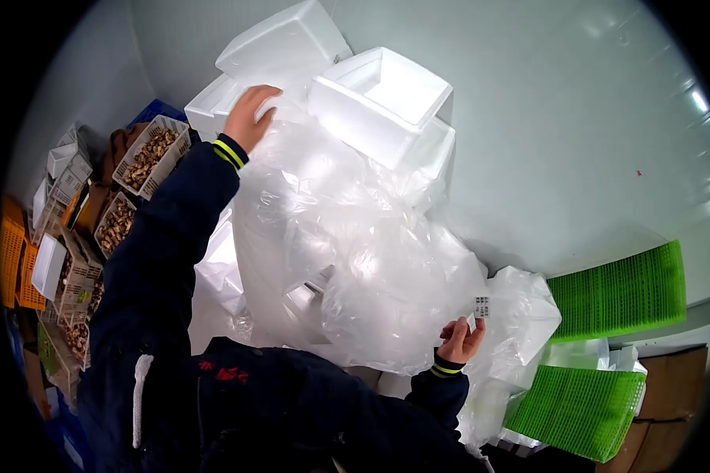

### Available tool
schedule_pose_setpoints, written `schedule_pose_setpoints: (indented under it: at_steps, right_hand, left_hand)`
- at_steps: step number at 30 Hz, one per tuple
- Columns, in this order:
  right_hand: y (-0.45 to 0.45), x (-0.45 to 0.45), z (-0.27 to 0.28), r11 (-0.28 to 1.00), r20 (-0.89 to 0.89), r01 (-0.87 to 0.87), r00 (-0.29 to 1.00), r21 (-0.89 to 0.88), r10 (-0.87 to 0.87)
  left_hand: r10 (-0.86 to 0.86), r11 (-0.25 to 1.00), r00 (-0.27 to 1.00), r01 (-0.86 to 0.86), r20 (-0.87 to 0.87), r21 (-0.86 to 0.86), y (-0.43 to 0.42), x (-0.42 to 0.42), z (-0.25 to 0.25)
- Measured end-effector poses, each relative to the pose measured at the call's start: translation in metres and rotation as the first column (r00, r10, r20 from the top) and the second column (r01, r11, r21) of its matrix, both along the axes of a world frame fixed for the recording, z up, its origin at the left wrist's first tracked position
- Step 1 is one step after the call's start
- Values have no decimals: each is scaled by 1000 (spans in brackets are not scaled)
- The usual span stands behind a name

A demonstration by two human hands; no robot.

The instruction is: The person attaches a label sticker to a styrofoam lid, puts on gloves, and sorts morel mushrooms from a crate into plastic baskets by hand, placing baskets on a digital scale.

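Two bare hands, both in dark sleeves (158,236) with yellow-striped cuffs (230,151). Left hand (252,117) far and to the left, thumb and fingers parted in a loose curve at the far left edge of a large clear plastic bag (371,260); cannot tell about any film between thumb and fingers. Right hand (461,340) near and to the right, fingers partly curled, one fingertip at a small printed label (482,307); cannot tell whether pinching or merely touching it. Large bag in the middle of the scene, between both hands, with the label at its near right side. One more clear bundle (525,311) farther right; border between the two hard to make out, so bag count uncertain.

At least four white foam boxes (363,122) at the far end: one open upward, one tipped behind it to the left, one underneath and veiled by film, one mostly covered beside the left hand.

To the right, two green baskets (619,292), one far, one near. At the right edge, at least two cardboard boxes (674,382), cut off by the dark rim of the view.

To the left, two white baskets (170,165) of brown mushrooms (151,154), the nearer partly hidden behind the sleeve; stacked baskets (79,276) farther left too crowded to count. At least two orange crates (12,244) at the left margin. One patch of red lettering (222,370) on the chest, unreadable.
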State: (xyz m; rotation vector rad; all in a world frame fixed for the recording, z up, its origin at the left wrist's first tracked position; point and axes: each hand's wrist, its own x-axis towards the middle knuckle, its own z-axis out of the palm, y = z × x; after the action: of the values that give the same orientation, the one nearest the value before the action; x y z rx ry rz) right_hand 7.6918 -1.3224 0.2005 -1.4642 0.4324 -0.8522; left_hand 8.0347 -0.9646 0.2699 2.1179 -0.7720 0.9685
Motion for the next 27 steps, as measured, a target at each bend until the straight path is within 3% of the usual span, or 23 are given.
schedule_pose_setpoints:
  at_steps: [2,5,8,11,12,13,14,15,16,17,18,19,21,23,24,27]
  right_hand:
    - [-2,1,-2,993,-51,114,992,-5,-114]
    - [-7,-2,-4,989,-46,146,988,-24,-147]
    - [-7,-5,-4,985,-54,168,984,-32,-169]
    - [-8,-16,-19,983,-38,180,983,28,-179]
    - [-16,-30,-34,993,-49,106,993,54,-104]
    - [-9,-36,-34,978,-132,191,975,87,-179]
    - [-10,-46,-48,975,-149,205,970,87,-191]
    - [-3,-48,-52,975,-177,219,962,38,-209]
    - [-1,-49,-46,972,-244,227,947,60,-207]
    - [2,-52,-55,952,-272,260,939,165,-209]
    - [1,-57,-67,930,-330,307,915,201,-231]
    - [2,-74,-79,910,-354,357,895,212,-269]
    - [-4,-92,-102,888,-369,397,881,233,-297]
    - [-8,-113,-110,858,-397,463,846,220,-355]
    - [-9,-122,-114,837,-413,505,822,211,-392]
    - [-17,-148,-123,805,-448,568,772,171,-450]
  left_hand:
    - [109,989,988,-119,-107,-93,13,9,-1]
    - [204,966,953,-234,-226,-113,26,27,-4]
    - [190,959,951,-233,-245,-161,27,28,0]
    - [-77,971,991,48,-112,-236,-2,-23,23]
    - [-249,935,960,202,-131,-292,-20,-59,35]
    - [-342,931,920,303,-190,-206,-30,-97,43]
    - [-476,879,848,452,-234,-151,-39,-128,45]
    - [-604,777,640,606,-475,-172,-32,-159,38]
    - [-900,335,135,824,-415,-458,-50,-176,20]
    - [-812,199,-137,849,-568,-490,-62,-192,14]
    - [-663,147,-235,890,-711,-431,-75,-204,0]
    - [-714,115,-238,888,-658,-446,-95,-224,-35]
    - [-497,248,-489,712,-717,-657,-118,-249,-85]
    - [-551,368,-308,745,-775,-557,-136,-284,-148]
    - [-409,403,-321,776,-854,-485,-145,-290,-163]
    - [-304,441,-379,758,-874,-481,-169,-304,-198]
